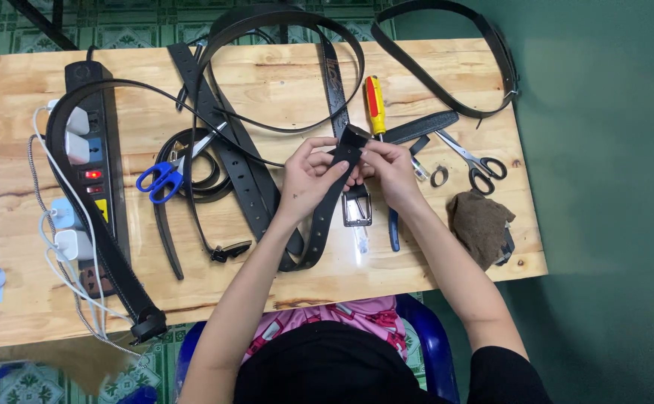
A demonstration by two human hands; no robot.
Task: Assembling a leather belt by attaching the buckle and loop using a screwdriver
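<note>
Both hands meet over the middle of the wooden surface [282, 82], pinching the end of a black belt [325, 209]. The left hand [310, 173] is closed on the strap, thumb on top and fingers curled beneath, and the right hand [388, 166] grips the folded tip of the same strap from the 3 o'clock side, fingertips pressed close together. From the hands the belt runs down toward 7 o'clock, its row of holes showing, and ends near the surface's front edge. Just below the hands, at 6 o'clock, lies a silver buckle [357, 207]. At 12 o'clock from the right hand rests a screwdriver [374, 105] with a red and yellow handle, and at 3 o'clock lie small scissors [475, 160] with black handles, with a brown cloth [481, 224] at about 4 o'clock. To 9 o'clock of the left hand sit blue-handled scissors [160, 180] on a coil of straps, and farther out a black power strip [96, 172] holds white plugs, with another belt draped over it. More black belts loop across the far edge.
</note>
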